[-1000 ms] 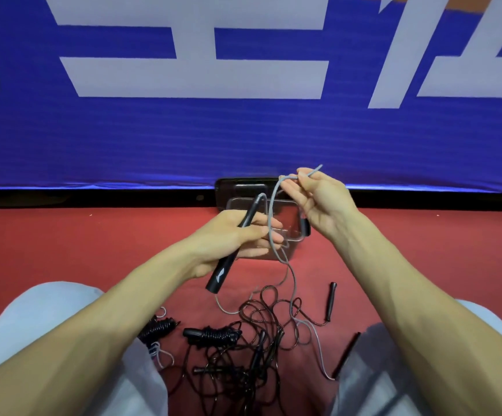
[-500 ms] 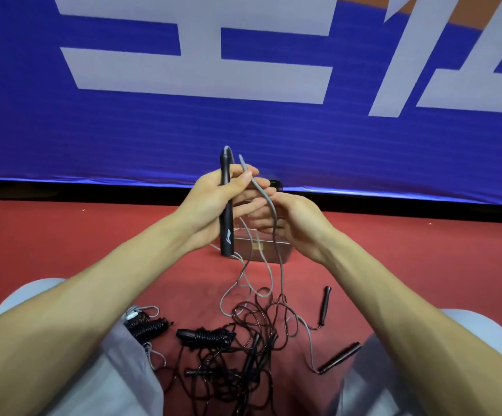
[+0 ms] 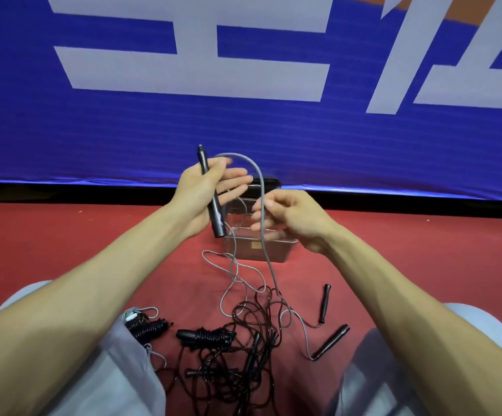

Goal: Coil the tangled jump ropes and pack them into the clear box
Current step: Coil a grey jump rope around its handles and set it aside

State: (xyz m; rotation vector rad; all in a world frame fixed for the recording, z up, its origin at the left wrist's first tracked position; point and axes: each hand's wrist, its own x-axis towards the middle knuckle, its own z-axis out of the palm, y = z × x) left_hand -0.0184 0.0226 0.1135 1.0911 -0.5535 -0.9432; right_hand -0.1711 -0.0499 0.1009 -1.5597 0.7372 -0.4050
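The left hand (image 3: 204, 190) grips a black handle (image 3: 213, 205) under its thumb. The gray rope (image 3: 261, 187) arcs from it to the right hand (image 3: 294, 217), whose curled fingers meet the cord (whether they pinch it, I cannot tell). Just beyond both hands stands the clear box (image 3: 276, 255). Two wound bundles (image 3: 204, 336) lie below the left forearm, unpacked, and the black tangle (image 3: 243, 364) below the hands waits, so most work remains.

A single wide-angle view, worn on the person's head, faces forward and down. The left hand (image 3: 201, 193) and right hand (image 3: 294, 219) sit near the lens, mid-frame. The red floor (image 3: 63, 235) spreads beneath them, and the blue banner (image 3: 93, 136) fills the upper half.
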